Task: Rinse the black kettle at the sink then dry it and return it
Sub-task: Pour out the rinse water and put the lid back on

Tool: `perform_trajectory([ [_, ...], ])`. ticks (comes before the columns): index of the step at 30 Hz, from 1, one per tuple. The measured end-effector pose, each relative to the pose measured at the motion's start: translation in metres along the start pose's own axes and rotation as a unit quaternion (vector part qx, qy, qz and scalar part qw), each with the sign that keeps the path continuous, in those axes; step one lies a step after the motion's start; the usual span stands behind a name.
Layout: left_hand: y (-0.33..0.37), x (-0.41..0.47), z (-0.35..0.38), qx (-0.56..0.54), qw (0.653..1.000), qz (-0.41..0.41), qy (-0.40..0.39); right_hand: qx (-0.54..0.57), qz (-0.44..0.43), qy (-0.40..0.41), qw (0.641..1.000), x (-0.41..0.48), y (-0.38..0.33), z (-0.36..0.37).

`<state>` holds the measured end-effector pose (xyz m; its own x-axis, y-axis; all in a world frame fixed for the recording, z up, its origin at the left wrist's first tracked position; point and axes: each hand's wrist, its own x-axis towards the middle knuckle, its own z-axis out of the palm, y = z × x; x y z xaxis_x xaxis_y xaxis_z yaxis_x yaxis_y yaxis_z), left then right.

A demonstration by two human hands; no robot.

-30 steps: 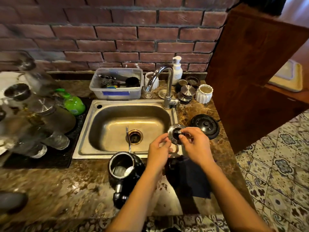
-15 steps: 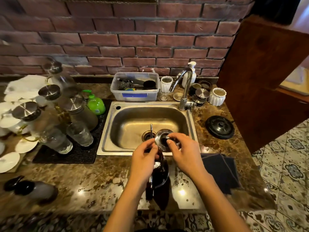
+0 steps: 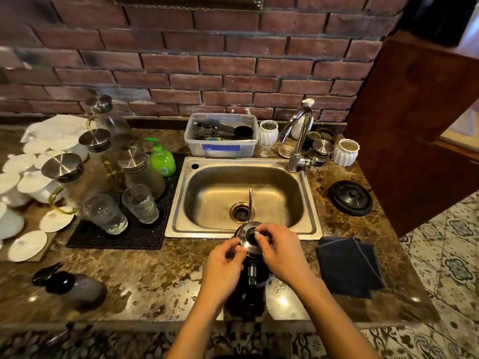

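The black kettle [image 3: 249,290] stands on the wet counter just in front of the sink [image 3: 312,203], and its thin spout [image 3: 250,200] rises over the basin. Its shiny metal lid [image 3: 247,242] sits at the kettle's mouth. My left hand [image 3: 224,264] pinches the lid's left rim. My right hand [image 3: 281,252] grips the lid's centre and right side. Both hands hide most of the kettle's top. A folded dark cloth [image 3: 347,266] lies on the counter to the right of my hands.
The black round base [image 3: 350,198] lies right of the sink, below the faucet [image 3: 298,141]. Glass bottles and tumblers [image 3: 140,203] crowd a black mat on the left, beside white plates [image 3: 27,244]. A plastic tub [image 3: 221,146] stands behind the sink. A wooden panel [image 3: 414,130] rises at the right.
My hands carried the lid from over the sink's right rim down onto the kettle's mouth. The dark cloth under my hands now lies on the counter to the right.
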<state>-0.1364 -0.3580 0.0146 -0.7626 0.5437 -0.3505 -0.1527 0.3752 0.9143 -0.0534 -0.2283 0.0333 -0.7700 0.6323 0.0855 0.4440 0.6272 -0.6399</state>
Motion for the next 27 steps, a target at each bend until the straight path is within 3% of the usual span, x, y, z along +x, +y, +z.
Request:
perform_trajectory([
  [10, -0.005, 0.004, -0.006, 0.129, 0.991, 0.020, -0.007, -0.013, 0.008, -0.029, 0.999, 0.001, -0.002, 0.006],
  [16, -0.008, 0.004, -0.006, 0.239, 0.965, 0.110, 0.014, -0.021, -0.018, -0.025, 0.999, 0.002, 0.003, 0.004],
  [21, -0.007, 0.014, -0.002, 0.264, 0.943, 0.199, 0.022, -0.026, -0.049, -0.014, 0.998, -0.003, 0.014, 0.000],
  [27, -0.012, 0.026, -0.003, 0.266, 0.939, 0.219, -0.018, -0.038, -0.033, -0.026, 0.998, -0.009, 0.024, 0.000],
])
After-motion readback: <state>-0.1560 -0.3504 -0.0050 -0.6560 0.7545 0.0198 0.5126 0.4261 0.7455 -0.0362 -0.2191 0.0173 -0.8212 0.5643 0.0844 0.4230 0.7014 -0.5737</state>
